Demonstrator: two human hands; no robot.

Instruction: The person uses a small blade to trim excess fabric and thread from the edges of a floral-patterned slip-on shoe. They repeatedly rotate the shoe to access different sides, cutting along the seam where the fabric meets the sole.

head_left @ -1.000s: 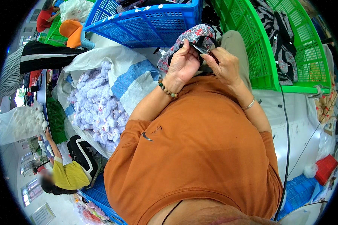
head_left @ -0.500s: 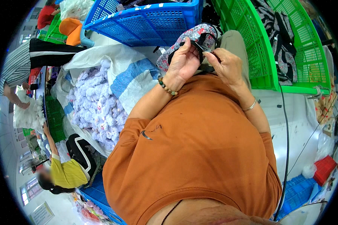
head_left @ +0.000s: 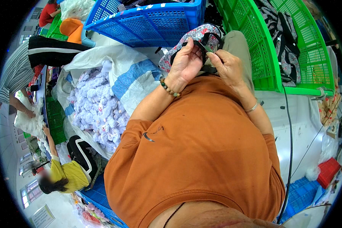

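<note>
A grey floral fabric piece with red dots and black straps, like a small bag, lies over my lap. My left hand, palm up, pinches its black strap between thumb and fingers. Close on the right, my right hand is closed round a small tool with a thin metal blade, which looks like thread snips. The blade points up and left toward the strap; its handle is hidden in my fingers. Whether blade and strap touch, I cannot tell.
Ahead stands a blue crate. A green crate with grey and black fabric pieces is on the right. To the left is a white and blue sack of fluffy lilac items. Two people work further left; a black cable hangs at right.
The blade in my right hand has turned and shows more plainly; my left hand has barely moved. At left, the person in stripes has leaned lower over a white fluffy bundle.
</note>
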